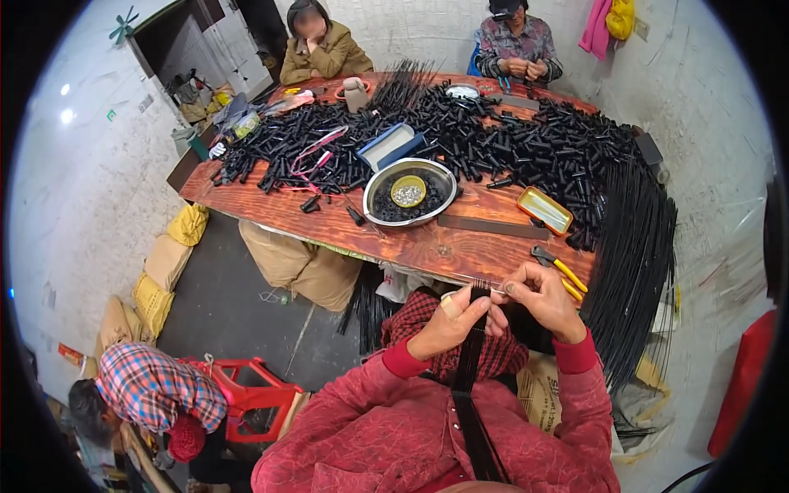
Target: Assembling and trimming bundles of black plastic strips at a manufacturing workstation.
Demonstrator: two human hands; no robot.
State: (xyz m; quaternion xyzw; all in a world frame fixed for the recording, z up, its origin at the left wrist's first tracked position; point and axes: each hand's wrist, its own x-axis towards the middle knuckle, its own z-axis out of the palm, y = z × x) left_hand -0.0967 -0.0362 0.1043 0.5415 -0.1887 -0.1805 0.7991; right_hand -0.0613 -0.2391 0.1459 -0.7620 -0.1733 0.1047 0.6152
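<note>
A bundle of long, thin black strands (468, 361) hangs down my front, its upper end just beyond the table's near edge. My left hand (450, 327) is closed around it near the top, with a pale band on one finger. My right hand (544, 302) pinches at the strand ends, fingertips almost meeting the left; any small piece between them is too small to make out. Close by on the table lie yellow-handled cutting pliers (562, 271). Farther in stands an oval metal bowl (371, 215) of small black parts, with a yellow dish (408, 179) of tiny silvery pieces inside.
Heaps of black tubular parts (526, 144) cover the reddish wooden table (329, 215). Long black strands (629, 271) drape over its right edge. An orange-rimmed tin (545, 210), a flat bar (493, 227) and a blue box (391, 148) lie there. Other people sit across the table and lower left.
</note>
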